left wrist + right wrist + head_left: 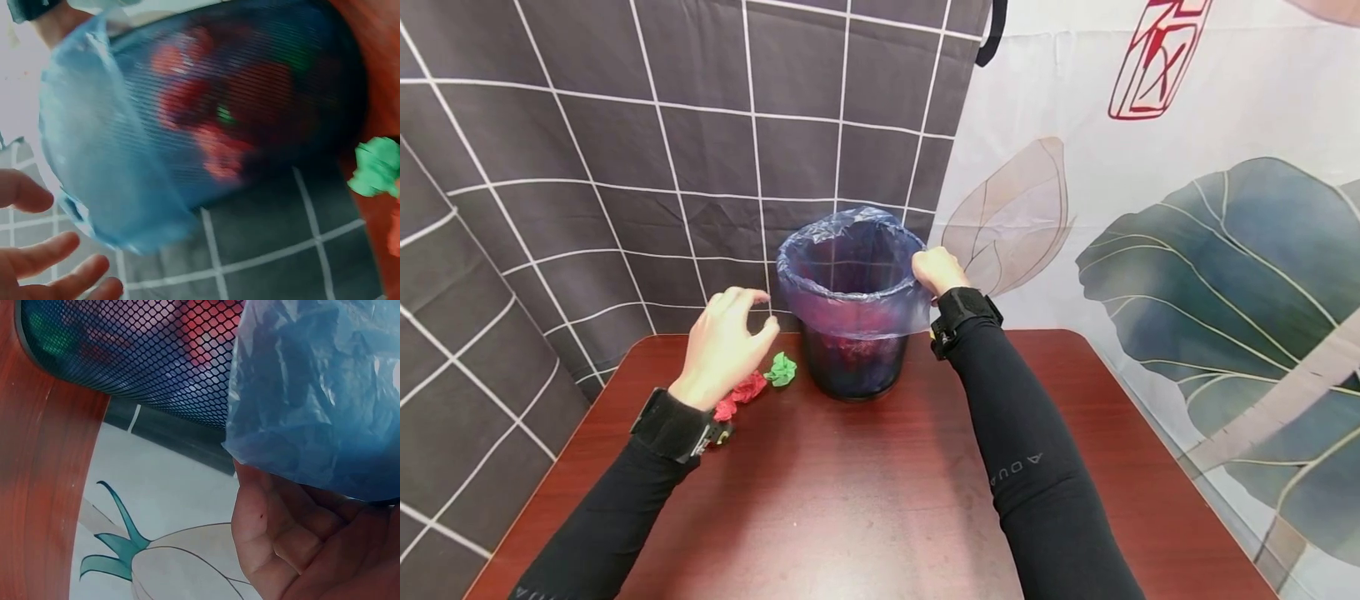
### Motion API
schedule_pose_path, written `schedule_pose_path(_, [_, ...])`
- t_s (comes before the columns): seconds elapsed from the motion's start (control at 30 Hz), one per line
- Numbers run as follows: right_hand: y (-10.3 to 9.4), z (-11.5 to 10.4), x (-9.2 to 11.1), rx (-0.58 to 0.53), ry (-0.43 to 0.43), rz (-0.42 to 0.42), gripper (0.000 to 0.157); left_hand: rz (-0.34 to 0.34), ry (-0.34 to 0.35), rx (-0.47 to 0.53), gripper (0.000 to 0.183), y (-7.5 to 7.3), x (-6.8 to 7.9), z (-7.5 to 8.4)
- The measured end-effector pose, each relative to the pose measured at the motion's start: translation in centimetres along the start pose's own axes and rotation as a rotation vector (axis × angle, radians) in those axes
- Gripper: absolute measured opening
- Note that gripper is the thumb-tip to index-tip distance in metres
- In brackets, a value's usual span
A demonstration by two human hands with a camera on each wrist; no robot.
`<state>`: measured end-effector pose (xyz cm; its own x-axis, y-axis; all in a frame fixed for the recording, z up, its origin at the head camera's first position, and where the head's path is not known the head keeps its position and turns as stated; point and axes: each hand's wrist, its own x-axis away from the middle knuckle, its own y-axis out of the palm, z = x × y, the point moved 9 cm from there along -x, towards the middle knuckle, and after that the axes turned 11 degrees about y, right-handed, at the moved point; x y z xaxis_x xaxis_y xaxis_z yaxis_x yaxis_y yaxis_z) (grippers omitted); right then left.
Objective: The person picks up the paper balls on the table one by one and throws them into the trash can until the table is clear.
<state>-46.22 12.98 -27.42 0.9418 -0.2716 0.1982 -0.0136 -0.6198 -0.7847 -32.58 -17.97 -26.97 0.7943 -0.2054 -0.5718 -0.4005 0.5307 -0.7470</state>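
A black mesh wastebasket [856, 367] stands upright at the table's far edge, with a translucent blue trash bag [865, 310] folded over its rim. Through the mesh, red and green crumpled paper [215, 147] shows inside. My right hand [938, 271] grips the bag at the rim's right side; its curled fingers [300, 544] lie partly under the bag's edge. To the left of the basket, my left hand [721, 343] hovers with thumb and fingers spread apart, holding nothing. Below it on the table lie a green paper ball [781, 369] and red paper balls [747, 387], partly hidden by that hand and wrist.
The reddish-brown wooden table [857, 500] extends toward me. Behind it hangs a dark grid-patterned cloth [700, 150], and at the right a white cloth with painted leaves [1217, 275]. Both sit close to the basket and table edges.
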Motion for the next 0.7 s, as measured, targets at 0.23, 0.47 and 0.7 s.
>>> schedule_pose_path(0.23, [0.0, 0.2, 0.1, -0.006, 0.008, -0.019, 0.055, -0.144, -0.079, -0.036, 0.041, 1.8, 3.0, -4.2])
schedule_pose_path(0.47, [-0.1, 0.1, -0.1, 0.001, -0.003, -0.010, 0.054, -0.313, -0.156, -0.047, 0.050, 4.7, 4.9, -7.8])
schedule_pose_path(0.7, [0.2, 0.1, -0.3, -0.002, -0.001, -0.009, 0.054, -0.411, -0.166, -0.064, 0.059, 7.5, 5.5, -9.7])
